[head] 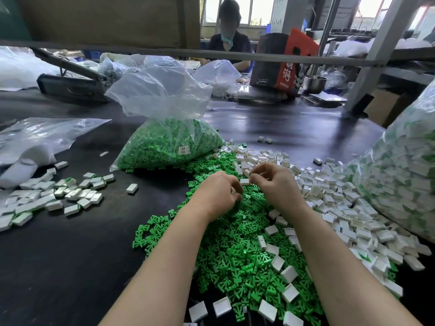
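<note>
White shell [244,182] pinched by the right hand [276,184] above the green clip pile [235,250]; left hand [219,192] curled just beside it, contents hidden, cannot tell.

- Left hand [219,194]: bare, uncovered from the wrist to the fingertips.
- Right hand [275,184]: bare in the same way, with plain knuckles and short fingers.
- Left forearm [164,255]: bare along its whole visible length, from the wrist to the near edge of the view, smooth and slim.
- Right forearm [341,267]: also bare as far as the view reaches.
- Both forearms look broader toward the near edge, stretched by the wide-angle lens.
</note>
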Available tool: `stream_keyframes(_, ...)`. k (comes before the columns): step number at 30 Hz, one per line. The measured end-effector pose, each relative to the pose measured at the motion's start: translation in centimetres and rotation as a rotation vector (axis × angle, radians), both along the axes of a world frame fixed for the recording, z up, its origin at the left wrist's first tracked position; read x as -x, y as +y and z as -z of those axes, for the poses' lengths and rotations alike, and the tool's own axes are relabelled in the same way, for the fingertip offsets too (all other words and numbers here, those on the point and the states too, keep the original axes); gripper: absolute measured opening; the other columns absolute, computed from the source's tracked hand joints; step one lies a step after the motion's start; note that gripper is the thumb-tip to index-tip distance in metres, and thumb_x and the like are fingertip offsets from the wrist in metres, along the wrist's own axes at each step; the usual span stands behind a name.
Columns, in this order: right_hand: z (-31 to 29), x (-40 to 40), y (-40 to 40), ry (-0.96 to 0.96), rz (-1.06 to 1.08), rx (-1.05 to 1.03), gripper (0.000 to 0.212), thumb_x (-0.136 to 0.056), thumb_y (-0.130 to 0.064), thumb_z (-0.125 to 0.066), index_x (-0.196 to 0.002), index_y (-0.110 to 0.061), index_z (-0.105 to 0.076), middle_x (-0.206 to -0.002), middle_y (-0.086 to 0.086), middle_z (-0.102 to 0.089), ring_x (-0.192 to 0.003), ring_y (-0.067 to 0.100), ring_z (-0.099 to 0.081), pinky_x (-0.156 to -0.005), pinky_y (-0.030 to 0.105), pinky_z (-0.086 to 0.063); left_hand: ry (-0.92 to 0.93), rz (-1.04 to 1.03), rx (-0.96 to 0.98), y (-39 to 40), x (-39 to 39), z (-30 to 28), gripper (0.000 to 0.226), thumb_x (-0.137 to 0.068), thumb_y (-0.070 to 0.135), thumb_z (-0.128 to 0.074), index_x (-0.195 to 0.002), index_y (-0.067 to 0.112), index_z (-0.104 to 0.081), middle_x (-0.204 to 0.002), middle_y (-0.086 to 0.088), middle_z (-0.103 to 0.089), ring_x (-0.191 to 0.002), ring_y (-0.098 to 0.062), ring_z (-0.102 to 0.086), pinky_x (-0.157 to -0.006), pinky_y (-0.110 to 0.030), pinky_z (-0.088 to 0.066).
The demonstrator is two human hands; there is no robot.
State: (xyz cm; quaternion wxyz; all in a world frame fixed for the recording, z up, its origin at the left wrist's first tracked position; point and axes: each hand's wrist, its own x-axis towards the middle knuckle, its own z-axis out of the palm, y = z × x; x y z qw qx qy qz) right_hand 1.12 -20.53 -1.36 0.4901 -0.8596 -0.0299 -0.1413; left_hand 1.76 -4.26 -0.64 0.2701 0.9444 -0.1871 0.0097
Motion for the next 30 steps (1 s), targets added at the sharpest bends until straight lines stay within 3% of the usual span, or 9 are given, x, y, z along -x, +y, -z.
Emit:
stream_keyframes(4, 0.04, -0.01, -0.22, -0.006, 0.016, -0.019, 0.004, -0.09, -0.014, -0.068, -0.09, -0.014, -0.071, -0.078, 0.001, -0.066, -0.069, 0.012, -0.058, -0.061, 0.023, -0.05, -0.009, -0.068, 0.027, 0.03, 0.0, 0.04, 0.017, -0.085, 0.033, -0.072, -0.095, 0.02, -0.073, -0.098, -0.001, -0.066, -0.091, -0.016, -0.061, -0.088, -0.033, -0.05)
stream_keyframes(7, 0.01, 0.17, -0.1, -0.001, 0.012, -0.045, 0.007, -0.09, -0.011, -0.068, -0.093, -0.015, -0.073, -0.077, 0.0, -0.065, -0.069, 0.011, -0.058, -0.058, 0.017, -0.049, -0.01, -0.119, 0.05, 0.04, -0.08, 0.12, 0.02, -0.083, 0.037, -0.074, -0.092, 0.018, -0.073, -0.091, 0.002, -0.068, -0.088, -0.015, -0.062, -0.084, -0.031, -0.051)
stream_keyframes(11, -0.09, 0.26, 0.03, 0.01, -0.001, -0.069, 0.012, -0.09, -0.009, -0.068, -0.097, -0.016, -0.075, -0.079, 0.001, -0.066, -0.066, 0.013, -0.056, -0.056, 0.024, -0.048, -0.006, -0.193, 0.07, 0.0, -0.18, 0.14, 0.021, -0.081, 0.038, -0.076, -0.083, 0.018, -0.072, -0.085, 0.003, -0.07, -0.085, -0.015, -0.064, -0.08, -0.033, -0.052)
stream_keyframes(13, -0.13, 0.34, 0.08, 0.008, -0.016, -0.077, 0.012, -0.09, -0.009, -0.067, -0.094, -0.017, -0.075, -0.078, 0.0, -0.065, -0.06, 0.012, -0.05, -0.049, 0.02, -0.042, -0.008, -0.218, 0.068, -0.02, -0.27, 0.27, 0.022, -0.083, 0.038, -0.074, -0.081, 0.016, -0.07, -0.086, 0.002, -0.071, -0.086, -0.017, -0.064, -0.081, -0.036, -0.052)
stream_keyframes(16, -0.16, 0.44, 0.19, 0.011, -0.036, -0.085, 0.014, -0.09, -0.007, -0.066, -0.093, -0.017, -0.075, -0.077, 0.0, -0.064, -0.053, 0.009, -0.043, -0.044, 0.017, -0.035, -0.042, -0.235, 0.036, -0.16, -0.21, 0.45, 0.025, -0.089, 0.039, -0.066, -0.095, 0.015, -0.063, -0.092, -0.001, -0.067, -0.093, -0.024, -0.062, -0.08, -0.035, -0.049)
stream_keyframes(19, -0.14, 0.49, 0.23, 0.022, -0.052, -0.089, 0.014, -0.091, -0.006, -0.065, -0.094, -0.016, -0.075, -0.075, -0.002, -0.063, -0.052, 0.009, -0.042, -0.044, 0.017, -0.035, -0.064, -0.197, -0.009, -0.37, -0.17, 0.66, 0.029, -0.093, 0.036, -0.059, -0.117, 0.018, -0.06, -0.111, -0.005, -0.063, -0.106, -0.026, -0.058, -0.087, -0.034, -0.046)
stream_keyframes(24, -0.12, 0.54, 0.15, 0.031, -0.069, -0.099, 0.014, -0.091, -0.006, -0.064, -0.096, -0.015, -0.074, -0.077, 0.0, -0.064, -0.052, 0.007, -0.042, -0.044, 0.017, -0.036, -0.08, -0.17, -0.01, -0.4, -0.2, 0.7, 0.016, -0.091, 0.032, -0.063, -0.102, 0.02, -0.064, -0.094, 0.001, -0.052, -0.096, -0.022, -0.057, -0.075, -0.028, -0.039)
stream_keyframes(30, -0.03, 0.48, 0.17, 0.024, -0.064, -0.097, 0.013, -0.091, -0.007, -0.065, -0.095, -0.015, -0.074, -0.073, -0.001, -0.063, -0.042, -0.001, -0.038, -0.041, 0.014, -0.033, -0.122, -0.086, -0.045, -0.28, -0.14, 0.6, 0.016, -0.09, 0.035, -0.065, -0.099, 0.022, -0.064, -0.097, 0.003, -0.047, -0.099, -0.019, -0.052, -0.087, -0.034, -0.044)
